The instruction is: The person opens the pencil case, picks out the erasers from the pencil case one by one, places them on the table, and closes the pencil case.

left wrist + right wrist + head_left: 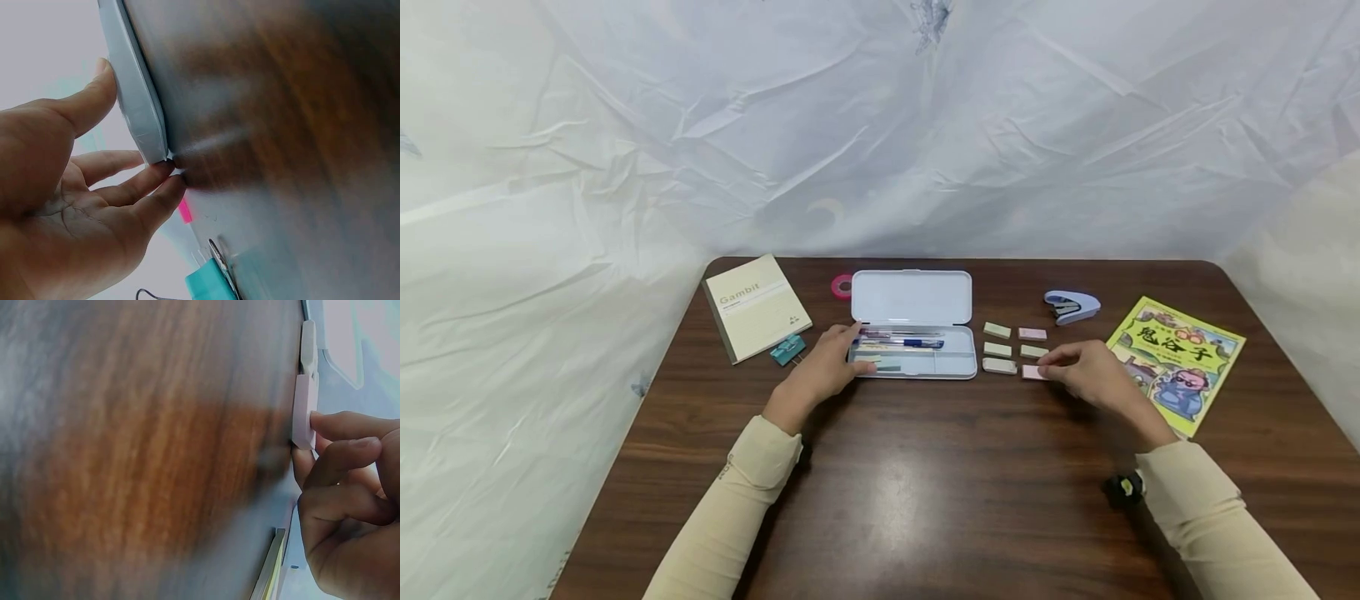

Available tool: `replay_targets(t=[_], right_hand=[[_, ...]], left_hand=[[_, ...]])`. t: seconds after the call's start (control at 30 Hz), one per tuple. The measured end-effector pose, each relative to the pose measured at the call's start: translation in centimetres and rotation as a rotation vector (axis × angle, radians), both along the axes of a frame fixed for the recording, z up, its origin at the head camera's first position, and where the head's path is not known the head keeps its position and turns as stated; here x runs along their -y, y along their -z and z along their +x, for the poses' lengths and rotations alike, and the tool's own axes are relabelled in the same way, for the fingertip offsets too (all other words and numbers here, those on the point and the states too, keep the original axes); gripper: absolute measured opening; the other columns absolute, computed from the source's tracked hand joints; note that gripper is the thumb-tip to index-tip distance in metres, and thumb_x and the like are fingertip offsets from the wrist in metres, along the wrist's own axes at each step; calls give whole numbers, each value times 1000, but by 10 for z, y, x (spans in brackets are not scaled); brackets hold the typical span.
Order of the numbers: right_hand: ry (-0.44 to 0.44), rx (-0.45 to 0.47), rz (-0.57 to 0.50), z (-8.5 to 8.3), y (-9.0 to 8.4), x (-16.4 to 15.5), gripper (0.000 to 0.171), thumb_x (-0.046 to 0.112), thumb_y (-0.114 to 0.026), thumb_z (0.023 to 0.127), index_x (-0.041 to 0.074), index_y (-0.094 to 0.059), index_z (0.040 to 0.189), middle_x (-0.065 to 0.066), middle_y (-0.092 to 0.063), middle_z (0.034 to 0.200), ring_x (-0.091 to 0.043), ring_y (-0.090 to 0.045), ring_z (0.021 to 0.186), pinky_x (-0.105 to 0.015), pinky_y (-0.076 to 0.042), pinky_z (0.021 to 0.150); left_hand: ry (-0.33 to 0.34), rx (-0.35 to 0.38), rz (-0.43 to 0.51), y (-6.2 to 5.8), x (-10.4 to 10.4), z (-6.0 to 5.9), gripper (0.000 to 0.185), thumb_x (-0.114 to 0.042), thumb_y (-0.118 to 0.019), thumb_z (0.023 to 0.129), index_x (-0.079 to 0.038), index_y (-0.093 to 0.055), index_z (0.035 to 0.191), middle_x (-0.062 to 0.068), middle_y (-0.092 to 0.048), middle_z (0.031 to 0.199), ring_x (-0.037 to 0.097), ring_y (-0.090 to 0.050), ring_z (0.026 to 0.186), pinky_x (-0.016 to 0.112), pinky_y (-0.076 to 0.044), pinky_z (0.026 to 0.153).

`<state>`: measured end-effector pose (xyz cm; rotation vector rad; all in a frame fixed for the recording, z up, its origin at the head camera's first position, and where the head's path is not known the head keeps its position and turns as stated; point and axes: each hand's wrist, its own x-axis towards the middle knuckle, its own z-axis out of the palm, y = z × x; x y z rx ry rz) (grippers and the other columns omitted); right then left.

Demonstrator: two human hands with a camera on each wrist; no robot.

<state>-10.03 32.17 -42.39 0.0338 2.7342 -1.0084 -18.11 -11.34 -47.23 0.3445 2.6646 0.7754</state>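
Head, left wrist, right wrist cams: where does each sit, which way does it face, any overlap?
Head: worn on the head, facing forward and down over the table; left hand, right hand and both sleeves show.
Left wrist: on the left wrist, image tilted sideways, facing the pencil case edge; of the body, only the left hand shows.
Right wrist: on the right wrist, also tilted, facing the pink block; only the right hand shows.
Shared: head and left wrist both show the teal clip.

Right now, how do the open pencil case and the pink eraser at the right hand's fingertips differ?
The pencil case is far larger than the pink eraser. The case is pale and holds pens; the eraser is a pink block. The left hand touches the case; the right hand pinches the eraser. Both are on the table.
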Motion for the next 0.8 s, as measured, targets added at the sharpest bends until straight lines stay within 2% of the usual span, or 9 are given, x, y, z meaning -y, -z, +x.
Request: replay_targets(t=[0.07,0.37,0.57,0.8], right_hand=[[6,20,-24,1,1,0,25,23,-77,111,2,-86,119,2,-60,62,-15,-55,58,-32,-42,53],[39,29,-42,3,3,0,32,29,-76,111,1,-85,124,3,-61,62,-16,-57,59,-33,-43,55],[48,25,-45,4,3,1,36,31,-77,111,0,-85,127,3,-60,63,-17,-57,61,-34,-43,59],[51,11,-37,4,3,1,38,33,-76,112,1,-85,129,2,-65,66,-16,-58,63,-33,-44,60]], left_hand=[[-2,2,6,-3,-1,2,95,-47,-79,109,-11,-30,182,23,-40,181,39,-41,169,59,-39,138],[-11,8,34,-12,-3,8,94,-45,-80,109,-10,-32,182,24,-40,181,39,-41,169,58,-38,139],[-1,5,39,-10,-1,6,95,-46,-80,108,-10,-33,181,23,-42,179,39,-41,169,58,-38,139],[2,-4,11,-1,1,0,95,-48,-79,108,-12,-31,182,22,-42,180,38,-42,168,58,-40,138]])
